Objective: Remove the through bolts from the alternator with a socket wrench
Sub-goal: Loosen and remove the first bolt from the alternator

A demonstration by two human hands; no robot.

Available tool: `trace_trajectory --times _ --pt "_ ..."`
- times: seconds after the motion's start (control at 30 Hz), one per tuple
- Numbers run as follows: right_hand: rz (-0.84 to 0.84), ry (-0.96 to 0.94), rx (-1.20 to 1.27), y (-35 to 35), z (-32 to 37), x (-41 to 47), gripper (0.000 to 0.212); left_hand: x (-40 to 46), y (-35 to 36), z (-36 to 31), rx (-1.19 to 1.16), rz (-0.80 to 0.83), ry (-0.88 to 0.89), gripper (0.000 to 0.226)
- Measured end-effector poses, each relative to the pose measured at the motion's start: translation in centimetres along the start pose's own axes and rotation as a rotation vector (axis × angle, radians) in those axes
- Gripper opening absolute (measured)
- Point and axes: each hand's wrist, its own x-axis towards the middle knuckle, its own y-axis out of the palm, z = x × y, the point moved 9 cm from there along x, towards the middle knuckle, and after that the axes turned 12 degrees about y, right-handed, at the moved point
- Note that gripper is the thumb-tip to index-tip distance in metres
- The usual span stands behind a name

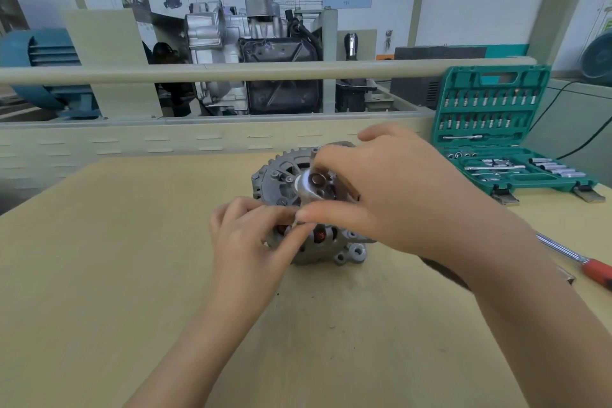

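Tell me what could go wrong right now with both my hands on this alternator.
The alternator sits unclamped on the table, so it could tip or slide under your right hand. Left hand fingers pinch near the housing openings and may get nipped. The red-handled tool lies near the table edge and might roll off.

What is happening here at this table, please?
A person is working on an alternator that stands on a wooden table. The right hand reaches over its top and grips a blurred metal part there. The left hand pinches at the housing's near side. Whether a bolt is already out cannot be told. A red-handled tool lies on the table to the right, untouched, and an open green socket set sits behind it.
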Motion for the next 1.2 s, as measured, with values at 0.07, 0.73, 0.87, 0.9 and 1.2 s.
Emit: trace_trajectory --times 0.07,0.73,0.87,0.9,1.2 --pt "0.008 -0.028 -0.022 0.2 0.4 -0.1 0.055 -0.2 0.2 0.5 -0.076 0.030 -0.056 0.006" --pt "0.005 -0.115 0.094 0.1 0.8 0.3 0.060 -0.7 2.2 2.9 -0.560 0.293 -0.356 0.023" --pt "-0.024 -0.048 0.070 -0.1 0.0 0.3 0.055 -0.4 2.0 3.0 -0.510 0.271 -0.318 0.018" --pt "-0.036 -0.023 0.065 -0.2 -0.4 0.3 0.054 -0.3 2.0 3.0 -0.482 0.268 -0.302 0.018" --pt "0.038 -0.101 0.044 0.3 0.1 0.1 0.048 -0.1 1.7 2.1 -0.407 0.267 -0.226 0.015"
